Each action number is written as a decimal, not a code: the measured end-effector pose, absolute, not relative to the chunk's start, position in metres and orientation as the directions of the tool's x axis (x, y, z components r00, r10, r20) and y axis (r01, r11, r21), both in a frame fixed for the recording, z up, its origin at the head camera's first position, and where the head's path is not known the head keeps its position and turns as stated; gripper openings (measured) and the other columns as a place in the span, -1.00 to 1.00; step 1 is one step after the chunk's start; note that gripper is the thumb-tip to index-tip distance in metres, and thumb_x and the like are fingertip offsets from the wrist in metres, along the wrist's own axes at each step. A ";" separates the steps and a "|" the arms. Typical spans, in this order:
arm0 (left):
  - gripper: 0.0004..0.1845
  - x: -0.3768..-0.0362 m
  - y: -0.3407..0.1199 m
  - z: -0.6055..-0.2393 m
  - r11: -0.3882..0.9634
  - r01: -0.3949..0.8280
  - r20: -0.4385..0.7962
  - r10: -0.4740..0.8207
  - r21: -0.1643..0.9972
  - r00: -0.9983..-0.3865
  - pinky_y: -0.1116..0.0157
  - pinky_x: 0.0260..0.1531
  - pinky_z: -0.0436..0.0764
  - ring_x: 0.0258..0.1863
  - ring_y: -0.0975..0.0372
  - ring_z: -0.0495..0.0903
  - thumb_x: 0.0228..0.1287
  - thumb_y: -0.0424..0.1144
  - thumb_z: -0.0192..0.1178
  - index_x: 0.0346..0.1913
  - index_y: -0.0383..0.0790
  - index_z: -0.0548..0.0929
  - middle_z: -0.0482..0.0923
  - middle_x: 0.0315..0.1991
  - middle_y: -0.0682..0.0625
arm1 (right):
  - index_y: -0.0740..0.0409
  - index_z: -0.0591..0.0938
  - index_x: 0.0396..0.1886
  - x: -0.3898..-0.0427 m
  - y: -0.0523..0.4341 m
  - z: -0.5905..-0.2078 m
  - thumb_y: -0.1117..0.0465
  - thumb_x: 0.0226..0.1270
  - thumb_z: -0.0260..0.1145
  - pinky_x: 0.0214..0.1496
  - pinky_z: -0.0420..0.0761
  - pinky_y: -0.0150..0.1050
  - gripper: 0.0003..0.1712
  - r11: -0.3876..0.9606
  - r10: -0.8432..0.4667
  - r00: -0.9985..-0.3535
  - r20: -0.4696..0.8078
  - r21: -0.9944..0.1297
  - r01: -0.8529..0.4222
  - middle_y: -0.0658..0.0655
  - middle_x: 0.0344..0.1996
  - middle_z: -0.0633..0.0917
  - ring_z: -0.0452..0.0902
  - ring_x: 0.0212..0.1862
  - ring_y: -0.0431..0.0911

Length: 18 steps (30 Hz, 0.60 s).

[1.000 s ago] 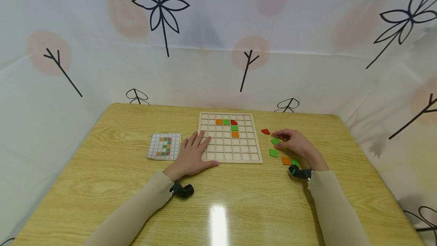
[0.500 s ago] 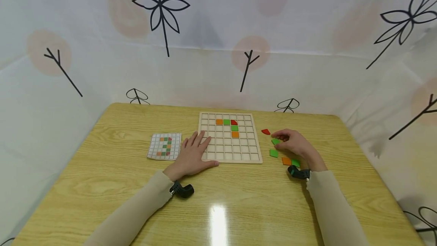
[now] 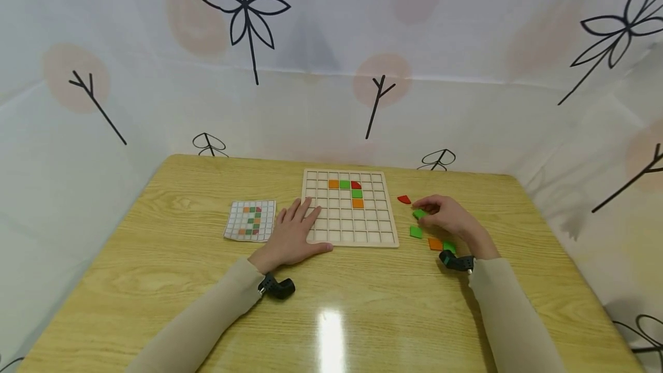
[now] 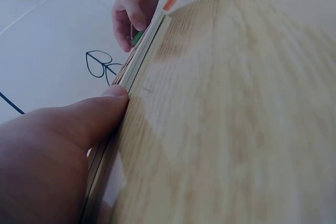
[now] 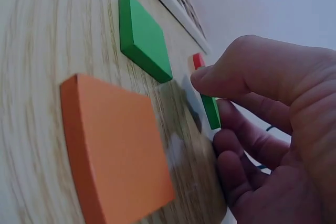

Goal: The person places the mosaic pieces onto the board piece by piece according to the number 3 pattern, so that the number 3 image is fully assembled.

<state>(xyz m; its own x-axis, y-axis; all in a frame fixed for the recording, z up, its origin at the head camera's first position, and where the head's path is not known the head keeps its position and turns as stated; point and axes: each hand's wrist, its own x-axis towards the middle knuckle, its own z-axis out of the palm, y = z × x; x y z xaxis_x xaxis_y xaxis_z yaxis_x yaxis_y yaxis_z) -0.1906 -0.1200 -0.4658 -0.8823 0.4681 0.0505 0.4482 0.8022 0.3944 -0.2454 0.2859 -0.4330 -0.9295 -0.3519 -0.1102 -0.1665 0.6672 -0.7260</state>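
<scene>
1. Barely any change from a second ago: the right hand [image 3: 449,217] was hovering with its fingertips on the green tile [image 3: 419,213], and now thumb and forefinger have closed in on it. In the right wrist view the tile [image 5: 211,111] stands on edge between thumb and fingers, tipped up off the table [image 3: 155,258]. That reads to me as a pick-up just starting.
2. The left hand [image 3: 292,235] has not budged: fingers straight and spread, lying flat on the near-left corner of the grid board [image 3: 385,212], holding nothing, thumb along the board's near edge [image 4: 131,72].
3. The pinched tile sits at about 3 o'clock from the board, just beside its right edge, with the red piece [image 3: 404,199] at 11 o'clock from it and a second green tile [image 3: 416,232] at 6 o'clock.
4. An orange tile [image 3: 435,243] and another green one [image 3: 449,246] lie close to the right wrist.
5. Orientation: the tile is square, so it has no real long axis; its broad face seems tilted steeply, though the head view is too small to confirm the angle.
</scene>
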 end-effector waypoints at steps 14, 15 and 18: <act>0.03 -0.189 -0.119 -0.465 0.809 0.444 0.047 0.463 0.386 -0.885 -0.20 0.41 -0.16 0.56 -0.07 -0.27 0.26 0.42 0.11 0.60 -0.12 0.08 -0.21 0.61 -0.16 | 0.23 0.70 0.05 -0.250 0.262 -0.426 0.32 0.27 0.40 0.01 0.49 -0.03 -0.66 0.666 -0.353 -0.934 -0.044 -0.714 -0.218 0.22 0.04 0.56 0.44 -0.01 0.10; 0.03 -0.189 -0.119 -0.464 0.809 0.444 0.049 0.462 0.386 -0.885 -0.20 0.40 -0.16 0.56 -0.07 -0.27 0.26 0.41 0.12 0.60 -0.12 0.08 -0.20 0.61 -0.16 | 0.24 0.70 0.04 -0.251 0.259 -0.426 0.33 0.28 0.40 0.02 0.50 -0.04 -0.67 0.655 -0.364 -0.931 -0.028 -0.718 -0.235 0.22 0.04 0.57 0.44 -0.01 0.09; 0.02 -0.189 -0.119 -0.465 0.807 0.446 0.054 0.463 0.388 -0.885 -0.21 0.40 -0.15 0.56 -0.07 -0.26 0.26 0.41 0.12 0.59 -0.12 0.09 -0.20 0.60 -0.16 | 0.27 0.71 0.01 -0.254 0.248 -0.427 0.35 0.29 0.39 0.03 0.50 -0.07 -0.70 0.628 -0.378 -0.926 0.003 -0.734 -0.259 0.21 0.00 0.59 0.44 -0.06 0.06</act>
<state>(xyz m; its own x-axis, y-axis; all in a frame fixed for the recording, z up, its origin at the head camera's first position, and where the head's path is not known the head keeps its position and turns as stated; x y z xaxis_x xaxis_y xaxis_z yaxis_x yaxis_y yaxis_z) -0.1894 -0.1188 -0.4646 -0.8849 0.4627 0.0542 0.4456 0.8066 0.3885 -0.2541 0.2476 -0.4268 -0.9257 -0.3783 0.0032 -0.2591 0.6277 -0.7341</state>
